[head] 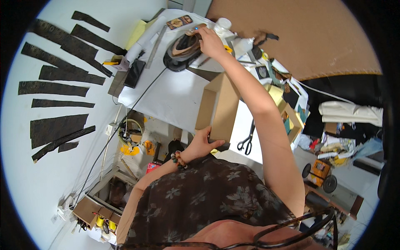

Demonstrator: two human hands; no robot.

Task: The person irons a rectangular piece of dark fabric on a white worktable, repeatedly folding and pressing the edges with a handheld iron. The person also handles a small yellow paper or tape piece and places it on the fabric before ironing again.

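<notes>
My left hand [203, 142], with a beaded bracelet at the wrist, grips the near end of an open cardboard box [225, 109], thumb on its edge. A dark strip shows at that end of the box. Farther off, my right hand [212, 40] reaches over the table to a round, glossy brown and black object [182, 51] on a black base, with a cord trailing from it. Its fingers are at a brown piece at the top; whether they grip it is hard to tell. Black-handled scissors [247, 143] lie right of the box.
A metal ruler [156, 47], a black phone [135, 74] and a patterned case [179, 22] lie on the white-covered table [168, 103]. White bottles [243, 46] and scraps crowd its right side. The black cord crosses the left side. Dark patterned strips [59, 87] hang on the wall.
</notes>
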